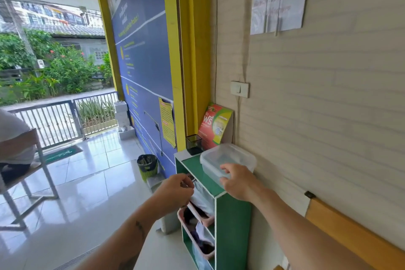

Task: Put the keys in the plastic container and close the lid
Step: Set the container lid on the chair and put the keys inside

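Note:
A clear plastic container (226, 156) with its lid on stands on top of a small green shelf unit (232, 217) against the wall. My right hand (237, 181) rests at the container's near edge, fingers spread and touching its lid and side. My left hand (175, 193) is just left of the shelf's front edge, fingers closed around a small bunch of dark metal keys (190, 178), which poke out above the fingers. Most of the keys are hidden inside the hand.
A black pen cup (194, 144) and a red-green leaflet (213, 126) stand behind the container. Pink baskets (197, 228) fill the shelves. A green bin (147, 166) sits on the tiled floor. A seated person (13, 144) is at far left.

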{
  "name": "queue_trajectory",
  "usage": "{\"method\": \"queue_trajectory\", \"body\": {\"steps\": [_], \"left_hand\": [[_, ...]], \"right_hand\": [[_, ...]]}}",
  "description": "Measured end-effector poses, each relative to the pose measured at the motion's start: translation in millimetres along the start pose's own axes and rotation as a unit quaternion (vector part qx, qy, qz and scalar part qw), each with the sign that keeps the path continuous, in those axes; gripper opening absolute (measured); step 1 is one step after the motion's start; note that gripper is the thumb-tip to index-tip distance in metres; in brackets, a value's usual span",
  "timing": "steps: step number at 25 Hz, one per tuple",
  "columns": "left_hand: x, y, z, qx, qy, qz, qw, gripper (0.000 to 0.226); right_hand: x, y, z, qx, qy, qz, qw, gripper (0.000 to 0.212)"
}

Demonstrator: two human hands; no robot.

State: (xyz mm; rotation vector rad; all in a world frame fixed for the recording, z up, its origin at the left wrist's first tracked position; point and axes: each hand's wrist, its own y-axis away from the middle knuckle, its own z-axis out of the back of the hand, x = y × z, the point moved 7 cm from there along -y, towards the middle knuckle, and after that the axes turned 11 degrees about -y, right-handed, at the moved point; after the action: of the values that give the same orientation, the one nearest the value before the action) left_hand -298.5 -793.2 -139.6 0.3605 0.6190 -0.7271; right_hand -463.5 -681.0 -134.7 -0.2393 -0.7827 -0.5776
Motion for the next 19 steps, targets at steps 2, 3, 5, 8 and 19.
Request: {"method": "queue_trajectory", "body": {"steps": [2,3,5,8,19], "left_hand": [[2.1,-38.8,4.0,0.008,0.001,-0.005,1.000,0.011],[3.1,-58.7,5.7,0.014,0.004,-0.009,1.000,0.012],[8.6,-101.6,7.6,0.027,0.007,-0.014,1.000,0.014],[21.3,-167.3,7.1,0.040,0.016,-0.030,0.999,0.014],[83.0,-373.9,-37.9,0.157,-0.006,-0.080,0.984,0.019]], "right_hand": [[-4.5,-36.1,0.1,-0.002,0.013,-0.008,1.000,0.056],[-7.0,-52.6,-0.7,-0.004,0.017,-0.011,1.000,0.055],[-15.0,-84.1,-5.9,-0.010,0.020,-0.019,1.000,0.055],[-29.6,-128.9,-19.7,-0.019,0.030,-0.039,0.999,0.055],[-59.1,-275.5,-86.6,-0.060,0.091,-0.163,0.981,0.056]]}}
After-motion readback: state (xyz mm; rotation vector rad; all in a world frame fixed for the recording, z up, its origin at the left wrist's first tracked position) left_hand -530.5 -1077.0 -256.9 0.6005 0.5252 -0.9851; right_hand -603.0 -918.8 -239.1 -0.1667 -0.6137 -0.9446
